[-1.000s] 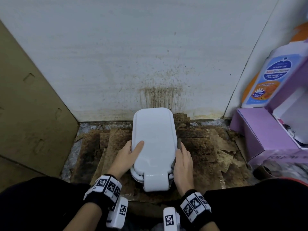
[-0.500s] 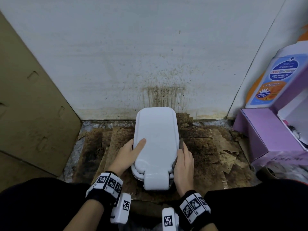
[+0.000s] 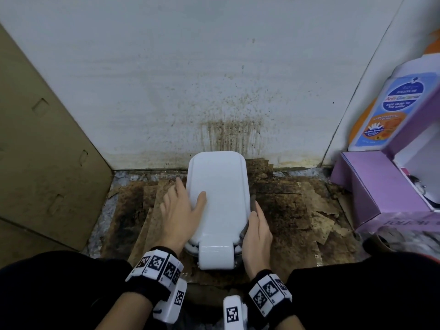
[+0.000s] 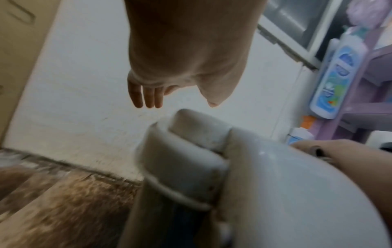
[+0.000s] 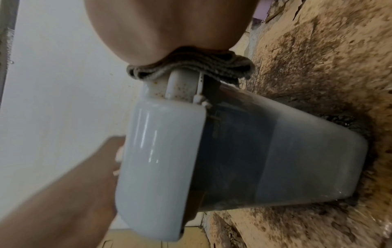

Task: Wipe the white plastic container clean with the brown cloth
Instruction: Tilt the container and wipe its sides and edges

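Observation:
The white plastic container (image 3: 217, 198) stands lid-closed on stained cardboard near the wall; its front latch (image 3: 215, 256) faces me. My left hand (image 3: 183, 208) hovers at its left edge with fingers spread and straight, thumb over the lid. In the left wrist view the left hand (image 4: 148, 95) is clear of the container (image 4: 191, 159). My right hand (image 3: 256, 225) holds the brown cloth (image 3: 252, 204) against the container's right side. The right wrist view shows the bunched cloth (image 5: 191, 68) squeezed between my palm and the container's rim (image 5: 180, 83); the fingers are hidden.
A stained white wall (image 3: 228, 134) stands close behind the container. A cardboard panel (image 3: 47, 163) leans at the left. A purple box (image 3: 381, 194) and a blue-labelled bottle (image 3: 385, 110) stand at the right. Dirty, peeling cardboard (image 3: 297, 210) covers the floor.
My left hand has let go of the container's left side, risen and spread its fingers. The right hand stays on the cloth at the right side.

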